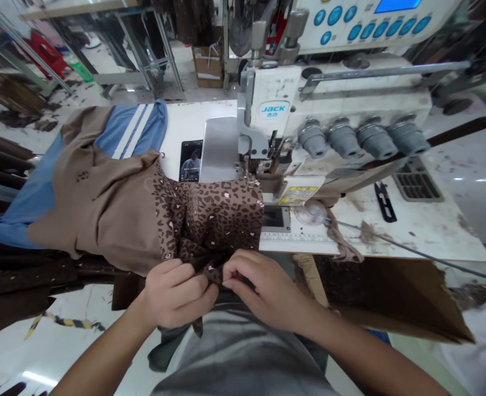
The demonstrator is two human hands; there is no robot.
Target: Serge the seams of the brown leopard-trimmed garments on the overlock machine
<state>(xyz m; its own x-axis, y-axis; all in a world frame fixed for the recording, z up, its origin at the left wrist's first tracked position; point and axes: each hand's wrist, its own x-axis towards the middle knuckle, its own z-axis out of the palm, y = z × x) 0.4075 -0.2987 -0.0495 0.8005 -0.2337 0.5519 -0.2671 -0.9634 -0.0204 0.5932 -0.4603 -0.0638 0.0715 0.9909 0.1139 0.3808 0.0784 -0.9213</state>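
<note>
Brown leopard-print fabric (226,212) lies across the front of the sewing machine bed, its upper right edge at the presser foot (251,175). It joins plain brown cloth (114,209) on the left. At the near edge, my left hand (179,291) is closed around a gathered part of the print, and a small tip of cloth hangs below it. My right hand (259,283) pinches the same fabric just to the right, thumb against fingers. Both hands are close together in front of my lap. The sewing machine (276,104) stands beyond them, at the right.
A phone (190,160) with a lit screen lies beside the metal plate (220,148). Blue cloth with white stripes (133,126) sits at the left. Thread snips (385,202) rest on the table's right side. Below it is an open cardboard box (399,297).
</note>
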